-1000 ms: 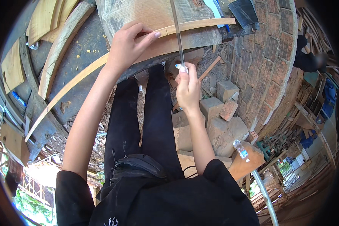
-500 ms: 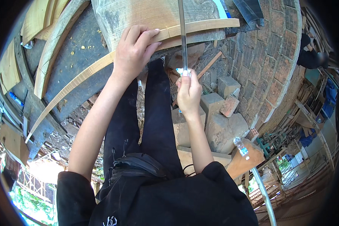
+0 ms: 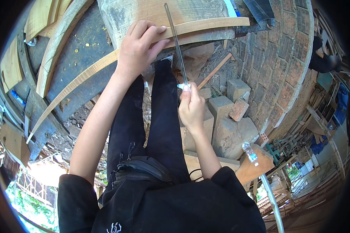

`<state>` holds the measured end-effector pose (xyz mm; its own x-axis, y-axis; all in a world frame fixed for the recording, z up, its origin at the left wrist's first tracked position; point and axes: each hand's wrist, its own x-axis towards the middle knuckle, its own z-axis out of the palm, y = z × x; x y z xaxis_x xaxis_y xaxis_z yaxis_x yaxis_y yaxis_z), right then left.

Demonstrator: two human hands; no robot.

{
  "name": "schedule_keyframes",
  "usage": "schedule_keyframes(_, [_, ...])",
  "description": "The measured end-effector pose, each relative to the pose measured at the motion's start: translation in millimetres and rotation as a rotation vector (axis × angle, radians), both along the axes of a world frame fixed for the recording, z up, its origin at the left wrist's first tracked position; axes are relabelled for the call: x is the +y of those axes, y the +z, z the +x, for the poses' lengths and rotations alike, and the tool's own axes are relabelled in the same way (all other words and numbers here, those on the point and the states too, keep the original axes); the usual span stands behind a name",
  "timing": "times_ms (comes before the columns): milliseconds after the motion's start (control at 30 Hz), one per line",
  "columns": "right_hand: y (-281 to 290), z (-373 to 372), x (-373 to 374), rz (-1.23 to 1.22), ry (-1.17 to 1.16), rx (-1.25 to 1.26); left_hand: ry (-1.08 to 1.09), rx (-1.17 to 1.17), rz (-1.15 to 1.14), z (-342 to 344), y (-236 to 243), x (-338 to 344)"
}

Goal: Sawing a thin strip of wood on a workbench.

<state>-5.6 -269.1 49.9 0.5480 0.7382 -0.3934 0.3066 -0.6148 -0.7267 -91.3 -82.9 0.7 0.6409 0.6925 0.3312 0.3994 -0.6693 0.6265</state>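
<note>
A thin, curved wooden strip [image 3: 210,24] lies across the near edge of a thick wooden block [image 3: 144,11], its left end sweeping down toward me. My left hand [image 3: 135,48] is closed around the strip, thumb on the near side, against the block. In my right hand [image 3: 191,106] is the handle end of a long, narrow metal file [image 3: 177,48], with whitish wrapping showing at the grip. The file slants up and left across the strip, just right of my left fingers. Whether its face touches the wood is hard to tell.
A dark work surface [image 3: 79,58] at left holds a thick curved timber [image 3: 60,46]. Stone blocks [image 3: 235,134] stand right of my legs, beside a brick wall [image 3: 278,66]. A plastic bottle [image 3: 250,152] lies on a wooden piece. Another person [image 3: 321,58] is at far right.
My right hand has drawn back toward me, and the file has tilted left, bringing its far tip into view. The left hand stays on the strip, nearly unmoved.
</note>
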Motion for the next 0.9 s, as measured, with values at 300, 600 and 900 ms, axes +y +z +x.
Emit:
schedule_keyframes(300, [27,12,-4,-0.160,0.030,-0.008,0.919,0.352,-0.198,42,-4,14])
schedule_keyframes(600, [47,18,2,-0.281,0.100,-0.092,0.958,0.423,-0.223,49,-4,12])
schedule_keyframes(900, [2,22,39,-0.158,0.171,-0.256,0.955,0.420,-0.203,55,-5,12])
